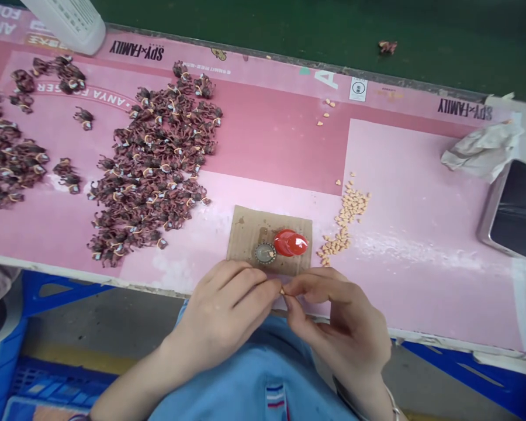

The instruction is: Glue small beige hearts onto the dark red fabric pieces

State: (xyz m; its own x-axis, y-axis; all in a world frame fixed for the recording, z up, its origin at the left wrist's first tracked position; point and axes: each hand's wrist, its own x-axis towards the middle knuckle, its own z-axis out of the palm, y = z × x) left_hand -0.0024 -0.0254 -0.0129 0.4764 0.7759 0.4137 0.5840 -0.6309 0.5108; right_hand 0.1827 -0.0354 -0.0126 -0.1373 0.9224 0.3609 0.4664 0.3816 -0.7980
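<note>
Tan piece [282, 291] over near edge of pink tabletop [421, 193], right hand [348, 324] thumb and forefinger clamped on it; left hand [230, 307] fingertips right beside, can't tell if gripping. Cardboard [247, 231] just beyond carries bottle cap [265, 253] and red object [284, 242]; loose tan pieces [353, 204] to its right.

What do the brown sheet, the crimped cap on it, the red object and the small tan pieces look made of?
Brown sheet: probably cardboard, matt, with darker soaked-in stains.
Crimped cap: likely metal, greyish, with a ridged bottle-cap rim.
Red object: glossy, probably plastic, given its bright highlights.
Tan pieces: dull, perhaps plastic; too small to be sure.
</note>
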